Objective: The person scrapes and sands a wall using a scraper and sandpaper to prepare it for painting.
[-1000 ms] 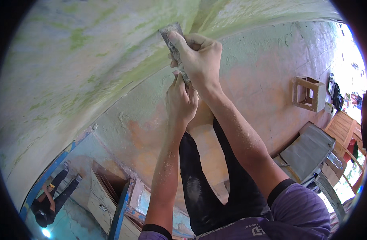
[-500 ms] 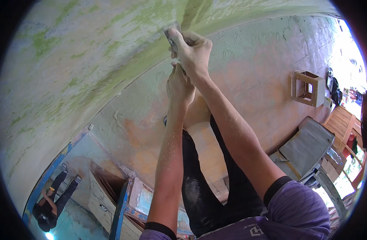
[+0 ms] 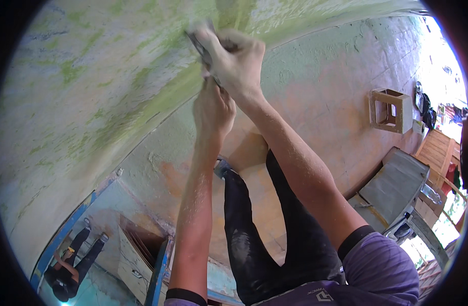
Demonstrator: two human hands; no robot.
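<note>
Both arms reach up to a pale ceiling [image 3: 91,76] streaked with green. My right hand [image 3: 239,61] is closed around a flat metal scraper [image 3: 198,46], whose blade presses against the ceiling surface. My left hand [image 3: 213,109] sits just below it, fingers closed on the lower end of the scraper handle. The blade is blurred and mostly hidden by my right hand. White dust covers both forearms.
A rough plastered wall [image 3: 320,92] carries a small wooden box shelf [image 3: 389,109]. My legs in dark trousers [image 3: 274,229] stand below. A grey board [image 3: 394,183] leans at the right. A blue-framed doorway [image 3: 65,239] shows another person [image 3: 71,265] at the lower left.
Both hands have slid the scraper further up and along the ceiling, away from me. The arms are more stretched out than a second ago.
</note>
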